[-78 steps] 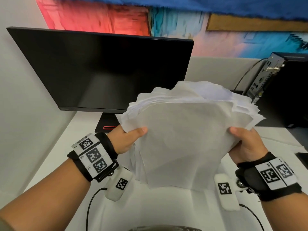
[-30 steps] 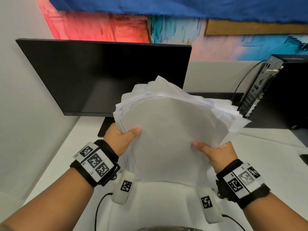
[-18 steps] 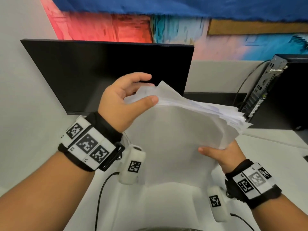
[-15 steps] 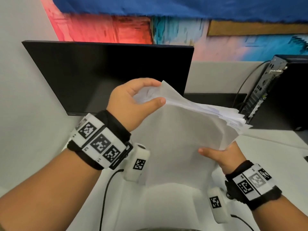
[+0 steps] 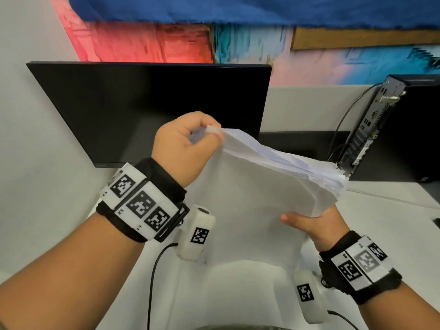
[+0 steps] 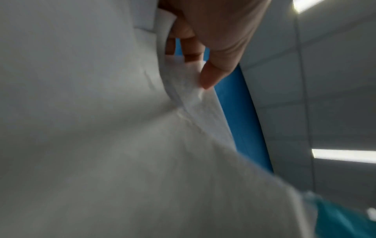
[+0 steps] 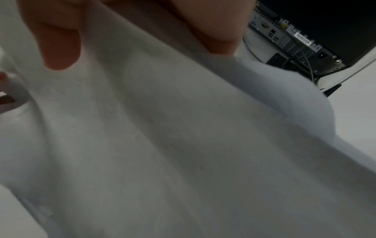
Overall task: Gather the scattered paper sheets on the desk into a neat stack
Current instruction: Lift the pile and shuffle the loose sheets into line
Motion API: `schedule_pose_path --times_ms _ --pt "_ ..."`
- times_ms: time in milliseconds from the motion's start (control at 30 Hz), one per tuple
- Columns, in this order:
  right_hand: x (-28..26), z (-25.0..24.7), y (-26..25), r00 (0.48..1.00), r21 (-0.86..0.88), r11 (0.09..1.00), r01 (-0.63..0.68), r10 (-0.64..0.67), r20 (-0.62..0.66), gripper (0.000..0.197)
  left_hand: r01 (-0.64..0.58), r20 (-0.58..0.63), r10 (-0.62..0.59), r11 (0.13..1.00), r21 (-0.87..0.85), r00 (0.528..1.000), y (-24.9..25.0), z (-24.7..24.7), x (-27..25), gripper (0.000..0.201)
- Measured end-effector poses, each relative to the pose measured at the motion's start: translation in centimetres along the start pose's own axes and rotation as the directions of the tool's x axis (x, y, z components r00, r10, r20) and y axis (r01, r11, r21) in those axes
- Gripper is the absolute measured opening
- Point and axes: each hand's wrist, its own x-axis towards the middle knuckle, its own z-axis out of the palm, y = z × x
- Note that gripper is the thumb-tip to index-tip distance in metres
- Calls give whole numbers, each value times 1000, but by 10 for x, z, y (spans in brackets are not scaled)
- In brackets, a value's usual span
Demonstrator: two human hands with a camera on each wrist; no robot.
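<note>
A thick bundle of white paper sheets point(image 5: 250, 201) stands upright above the white desk point(image 5: 381, 222), its top edges fanned and uneven. My left hand point(image 5: 188, 144) pinches the bundle's upper left corner between thumb and curled fingers. In the left wrist view the thumb point(image 6: 211, 75) presses on the sheet edges point(image 6: 195, 96). My right hand point(image 5: 314, 222) grips the right side lower down, thumb on the front sheet. The right wrist view fills with paper point(image 7: 183, 136), my thumb point(image 7: 59, 48) lying on it. The bundle's lower edge hangs near the desk.
A black monitor point(image 5: 147, 106) stands behind the paper at the back left. A black computer case point(image 5: 395, 129) with cables sits at the back right. A dark object point(image 5: 437, 221) lies at the desk's right edge. A grey wall closes the left side.
My left hand went from the bundle's left side up to its top left corner and closed on it. My right hand slid lower and inward along the right side. The fanned top has narrowed.
</note>
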Motion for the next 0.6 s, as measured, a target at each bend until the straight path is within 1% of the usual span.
schedule_pose_path --times_ms 67,133,167,200,233,267,300,333,367,400,433,467,500,533,567,600 --pt "-1 3 0 999 -9 1000 1 -1 -46 45 108 -71 -120 983 -151 990 0 -4 2 24" --pt "0 5 1 989 11 999 -46 47 -142 30 191 -127 -233 941 -279 964 -1 -8 5 30" --pt "1 5 2 980 34 997 -76 81 -181 22 209 -146 -269 921 -329 952 -3 -11 6 30" --pt "0 5 3 971 61 994 -91 102 -216 21 226 -149 -286 918 -325 946 -5 -13 6 29" --pt "-1 6 3 967 59 994 -92 103 -232 36 234 -152 -290 922 -309 945 -7 -15 5 26" --pt "-1 8 0 960 63 993 -100 113 -256 45 208 -130 -255 932 -296 958 -11 -18 2 18" --pt "-1 9 -1 950 69 992 -102 118 -290 40 180 -86 -219 929 -325 972 -16 -22 -1 3" --pt "-1 7 -2 942 67 992 -103 119 -315 30 153 -13 -168 926 -345 986 -22 -25 -4 24" --pt "-2 5 -3 928 50 992 -118 128 -349 29 129 57 -116 927 -351 992 -34 -28 -8 56" --pt "-3 3 -5 915 19 991 -136 133 -382 38 122 108 -87 921 -370 990 -43 -29 -11 85" --pt "-3 1 -7 904 3 988 -152 140 -403 52 116 146 -64 919 -377 987 -51 -30 -15 106" --pt "-4 -1 -8 901 -3 990 -140 126 -414 64 112 194 -41 923 -369 980 -55 -30 -20 116" --pt "-5 0 -11 907 -10 991 -131 116 -405 74 122 229 -44 934 -336 972 -61 -31 -24 117" --pt "-7 4 -15 920 -44 993 -113 88 -381 81 135 249 -56 940 -313 967 -67 -32 -28 111" --pt "-8 8 -18 933 -27 997 -77 62 -356 79 139 244 -67 947 -290 967 -74 -34 -32 99" --pt "-7 10 -19 952 28 999 -30 37 -304 68 155 250 -84 947 -280 964 -79 -35 -37 83"
